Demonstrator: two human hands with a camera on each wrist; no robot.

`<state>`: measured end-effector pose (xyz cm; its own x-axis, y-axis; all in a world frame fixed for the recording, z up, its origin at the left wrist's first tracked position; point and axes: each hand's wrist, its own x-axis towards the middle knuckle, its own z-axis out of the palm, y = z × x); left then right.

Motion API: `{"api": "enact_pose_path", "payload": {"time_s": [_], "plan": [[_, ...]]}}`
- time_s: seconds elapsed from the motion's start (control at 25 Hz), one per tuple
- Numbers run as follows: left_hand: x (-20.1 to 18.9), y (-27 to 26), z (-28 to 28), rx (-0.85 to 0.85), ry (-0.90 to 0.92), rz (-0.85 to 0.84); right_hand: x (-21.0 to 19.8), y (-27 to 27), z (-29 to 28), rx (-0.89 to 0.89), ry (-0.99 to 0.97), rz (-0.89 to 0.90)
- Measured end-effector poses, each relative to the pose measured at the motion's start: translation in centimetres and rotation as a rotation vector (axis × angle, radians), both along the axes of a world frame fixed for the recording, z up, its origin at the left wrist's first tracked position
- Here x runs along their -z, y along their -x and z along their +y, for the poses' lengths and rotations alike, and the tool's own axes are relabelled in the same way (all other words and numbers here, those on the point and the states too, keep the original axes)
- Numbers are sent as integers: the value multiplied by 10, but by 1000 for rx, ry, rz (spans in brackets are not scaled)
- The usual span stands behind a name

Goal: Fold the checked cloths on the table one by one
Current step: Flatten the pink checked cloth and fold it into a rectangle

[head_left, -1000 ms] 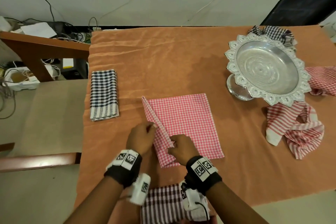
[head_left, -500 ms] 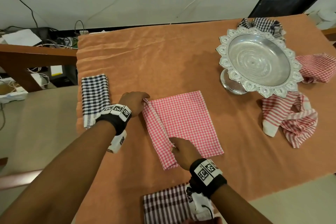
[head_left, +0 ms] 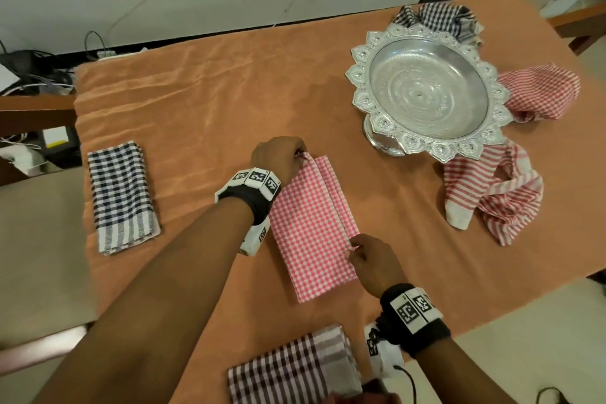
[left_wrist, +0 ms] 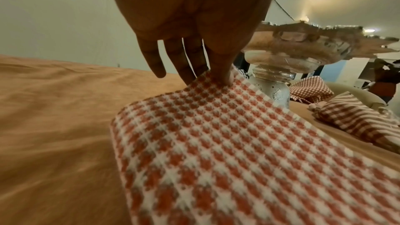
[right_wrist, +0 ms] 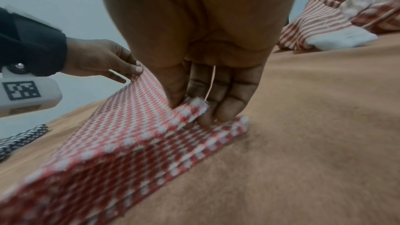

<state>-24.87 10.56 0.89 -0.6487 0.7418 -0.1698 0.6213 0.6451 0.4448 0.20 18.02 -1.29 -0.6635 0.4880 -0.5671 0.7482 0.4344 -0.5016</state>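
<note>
A pink checked cloth [head_left: 311, 229] [left_wrist: 249, 151] [right_wrist: 121, 136] lies mid-table, its left half lifted and carried over onto the right half. My left hand [head_left: 282, 154] [left_wrist: 207, 71] pinches the flap's far corner between thumb and fingers. My right hand [head_left: 370, 256] [right_wrist: 194, 103] pinches the flap's near corner just above the lower layer. In the right wrist view the left hand [right_wrist: 121, 67] holds the far end of the raised flap. The flap's edge sits close to the cloth's right edge.
A folded navy checked cloth [head_left: 119, 197] lies at the left, a folded brown checked one [head_left: 292, 371] at the near edge. A silver footed tray [head_left: 426, 92] stands at the right, with unfolded cloths around it: red striped [head_left: 492, 197], red checked [head_left: 541, 92], dark checked [head_left: 436, 18].
Both hands have carried the pink cloth's left edge up and over to the right, so the cloth now lies nearly folded in half. The left hand moved from the left side to the far-right corner.
</note>
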Motion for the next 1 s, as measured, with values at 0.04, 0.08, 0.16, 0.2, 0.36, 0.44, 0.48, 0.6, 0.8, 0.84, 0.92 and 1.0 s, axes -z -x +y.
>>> {"api": "enact_pose_path", "payload": {"time_s": [0.04, 0.08, 0.16, 0.2, 0.36, 0.44, 0.48, 0.6, 0.8, 0.84, 0.92, 1.0], "plan": [[3, -2, 11, 13, 12, 3, 2, -3, 6, 8, -14, -1], [7, -4, 21, 25, 25, 3, 4, -6, 11, 11, -31, 3], [15, -5, 35, 53, 58, 13, 5, -8, 17, 17, -66, 7], [19, -6, 41, 64, 79, 22, 7, -10, 21, 28, -76, 4], [32, -7, 53, 71, 169, 28, 9, -8, 26, 47, -110, -40], [38, -6, 49, 61, 207, 2, 7, -6, 23, 46, -112, -63], [41, -6, 45, 45, 215, -21, 6, -5, 22, 44, -112, -73], [41, -4, 31, 25, 247, -78, 6, 1, 20, 53, -83, -118], [21, 0, 1, -35, 362, -120, 6, 14, 28, 20, 76, -158], [19, 1, -8, -65, 358, -127, 3, 16, 32, 21, 97, -148], [14, 0, -36, -160, 283, -200, -3, 26, 38, 11, 86, -134], [12, -8, -68, -302, 156, -276, -9, 43, 47, 1, 15, -89]]}}
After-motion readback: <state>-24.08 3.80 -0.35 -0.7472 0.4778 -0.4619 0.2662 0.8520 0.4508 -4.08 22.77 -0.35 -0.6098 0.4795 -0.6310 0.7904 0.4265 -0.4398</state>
